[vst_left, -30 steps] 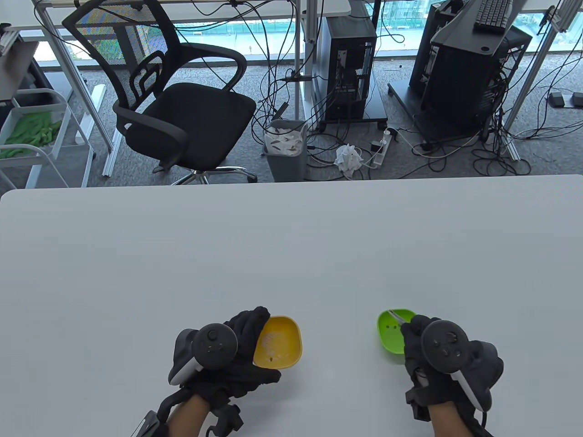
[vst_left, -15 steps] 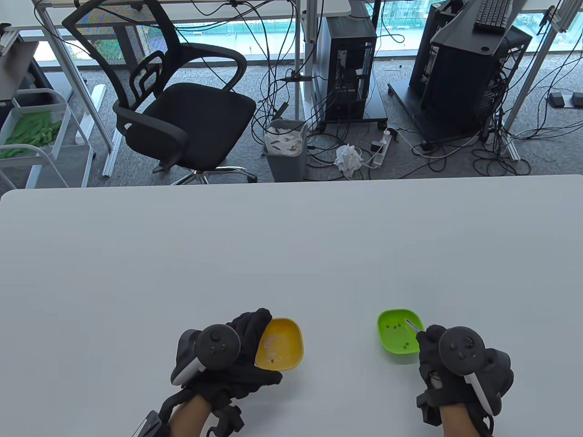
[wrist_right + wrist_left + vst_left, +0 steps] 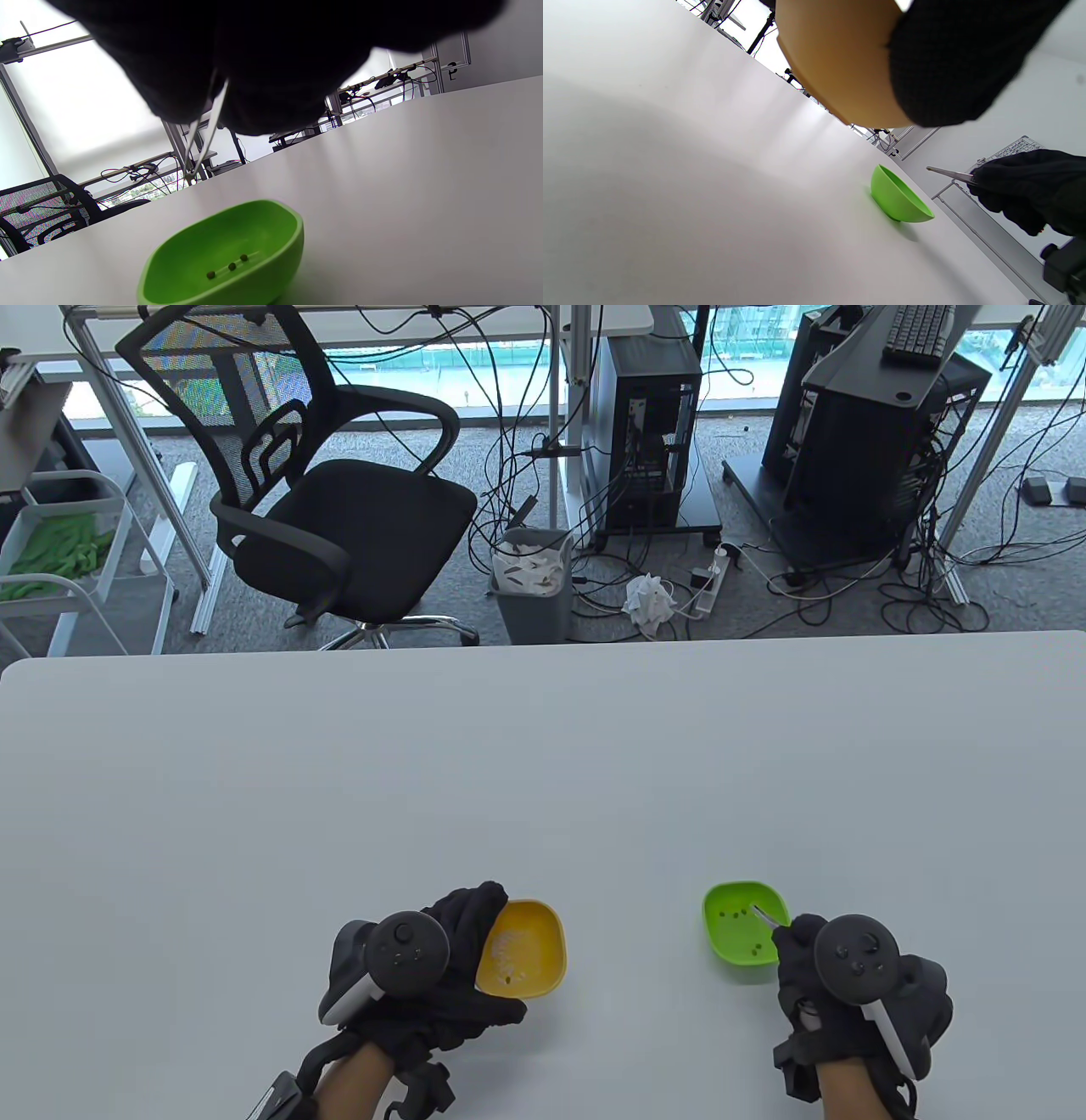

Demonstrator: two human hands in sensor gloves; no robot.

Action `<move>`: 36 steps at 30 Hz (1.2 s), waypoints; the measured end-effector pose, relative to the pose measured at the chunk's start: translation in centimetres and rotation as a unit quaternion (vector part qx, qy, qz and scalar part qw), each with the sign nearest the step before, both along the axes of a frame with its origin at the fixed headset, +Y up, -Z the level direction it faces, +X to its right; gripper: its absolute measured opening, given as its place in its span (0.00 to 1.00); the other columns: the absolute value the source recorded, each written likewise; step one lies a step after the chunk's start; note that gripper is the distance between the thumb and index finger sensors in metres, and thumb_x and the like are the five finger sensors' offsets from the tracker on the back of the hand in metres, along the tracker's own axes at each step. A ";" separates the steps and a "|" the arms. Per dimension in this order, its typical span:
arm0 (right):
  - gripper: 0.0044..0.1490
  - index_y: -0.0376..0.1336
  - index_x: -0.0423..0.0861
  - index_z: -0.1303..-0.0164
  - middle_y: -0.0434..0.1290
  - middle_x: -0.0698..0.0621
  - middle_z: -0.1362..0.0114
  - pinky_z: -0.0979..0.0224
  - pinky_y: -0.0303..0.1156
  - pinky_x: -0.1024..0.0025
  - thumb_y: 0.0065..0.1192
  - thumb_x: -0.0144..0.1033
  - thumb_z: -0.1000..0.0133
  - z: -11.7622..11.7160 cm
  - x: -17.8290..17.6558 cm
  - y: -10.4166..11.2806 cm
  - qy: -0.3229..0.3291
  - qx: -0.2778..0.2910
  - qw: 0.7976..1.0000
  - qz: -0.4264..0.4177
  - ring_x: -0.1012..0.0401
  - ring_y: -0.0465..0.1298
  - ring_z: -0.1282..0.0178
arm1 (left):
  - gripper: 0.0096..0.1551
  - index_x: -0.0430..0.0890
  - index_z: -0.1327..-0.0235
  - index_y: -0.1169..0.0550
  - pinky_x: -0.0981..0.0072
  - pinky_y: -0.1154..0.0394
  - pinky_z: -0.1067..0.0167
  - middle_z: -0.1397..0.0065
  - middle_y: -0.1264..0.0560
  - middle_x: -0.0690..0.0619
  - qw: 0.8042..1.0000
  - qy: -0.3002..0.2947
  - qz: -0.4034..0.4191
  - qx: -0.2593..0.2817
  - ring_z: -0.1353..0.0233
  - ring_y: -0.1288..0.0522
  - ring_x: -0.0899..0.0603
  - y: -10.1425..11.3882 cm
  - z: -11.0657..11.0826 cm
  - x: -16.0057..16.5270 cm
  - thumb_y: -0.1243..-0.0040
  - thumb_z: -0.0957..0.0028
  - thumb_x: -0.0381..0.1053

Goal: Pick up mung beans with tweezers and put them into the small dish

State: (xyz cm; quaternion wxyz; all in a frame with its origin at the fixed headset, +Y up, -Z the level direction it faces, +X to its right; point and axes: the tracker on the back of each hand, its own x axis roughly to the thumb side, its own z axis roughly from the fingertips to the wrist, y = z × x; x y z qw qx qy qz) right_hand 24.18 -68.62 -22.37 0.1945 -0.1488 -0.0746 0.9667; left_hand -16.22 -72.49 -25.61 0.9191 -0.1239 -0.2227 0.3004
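Over the green dish [image 3: 740, 931], the tweezers [image 3: 766, 916] have pulled back toward its near-right rim.

A second ago their tips reached across the dish's far side; now the right hand [image 3: 836, 984], gripping the tweezers, has drawn right and nearer, tips raised above the bowl and nearly together, with nothing visibly held between them. Several mung beans [image 3: 231, 266] lie inside the green dish. The left hand [image 3: 424, 976] holds the yellow dish [image 3: 526, 948] tilted off the desk [image 3: 543, 780], barely shifted. My reading: a bean was likely just dropped, and the next trip goes back to the yellow dish.
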 end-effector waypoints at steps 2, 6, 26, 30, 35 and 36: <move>0.21 0.79 0.37 0.55 0.82 0.40 0.57 0.67 0.79 0.69 0.72 0.39 0.47 0.0 0.0 0.0 0.001 -0.002 1.000 -0.001 0.63 0.79 0.71 | 0.74 0.45 0.16 0.56 0.27 0.58 0.23 0.13 0.53 0.44 1.000 0.000 0.000 0.000 0.13 0.54 0.31 0.0 0.0 0.0 0.23 0.61 0.67; 0.21 0.79 0.37 0.55 0.82 0.40 0.57 0.67 0.79 0.69 0.72 0.39 0.47 0.0 -0.1 0.0 0.001 -0.004 1.000 -0.003 0.63 0.79 0.71 | 0.74 0.45 0.16 0.56 0.27 0.58 0.23 0.13 0.53 0.44 1.000 -0.001 0.000 0.001 0.13 0.54 0.31 0.0 0.0 0.0 0.23 0.61 0.67; 0.25 0.75 0.36 0.47 0.80 0.40 0.53 0.64 0.79 0.68 0.68 0.39 0.46 0.0 -3.0 0.9 0.074 -0.017 0.997 -0.022 0.63 0.78 0.68 | 0.74 0.45 0.16 0.56 0.27 0.58 0.23 0.13 0.53 0.44 1.000 -0.002 0.000 0.003 0.13 0.54 0.31 0.0 0.1 0.1 0.23 0.61 0.67; 0.25 0.75 0.36 0.48 0.80 0.40 0.54 0.65 0.79 0.68 0.69 0.39 0.46 0.5 -7.4 2.7 0.151 0.008 0.988 -0.013 0.63 0.78 0.69 | 0.74 0.45 0.16 0.56 0.27 0.58 0.23 0.13 0.53 0.44 1.000 -0.001 0.000 0.005 0.13 0.54 0.31 0.0 0.1 0.0 0.23 0.61 0.67; 0.24 0.76 0.35 0.49 0.81 0.40 0.54 0.65 0.79 0.68 0.71 0.39 0.46 1.1 -13.3 4.1 0.245 0.003 0.970 -0.001 0.63 0.79 0.69 | 0.74 0.45 0.16 0.56 0.27 0.58 0.23 0.13 0.53 0.44 1.000 -0.001 0.001 0.008 0.13 0.54 0.31 0.1 0.0 0.0 0.23 0.61 0.67; 0.24 0.76 0.35 0.49 0.81 0.40 0.54 0.65 0.79 0.68 0.71 0.39 0.46 1.2 -14.7 4.3 0.263 -0.004 0.965 0.008 0.63 0.79 0.69 | 0.74 0.45 0.16 0.56 0.27 0.58 0.23 0.13 0.53 0.44 1.000 -0.001 0.000 0.008 0.13 0.54 0.31 0.0 0.0 0.0 0.23 0.61 0.67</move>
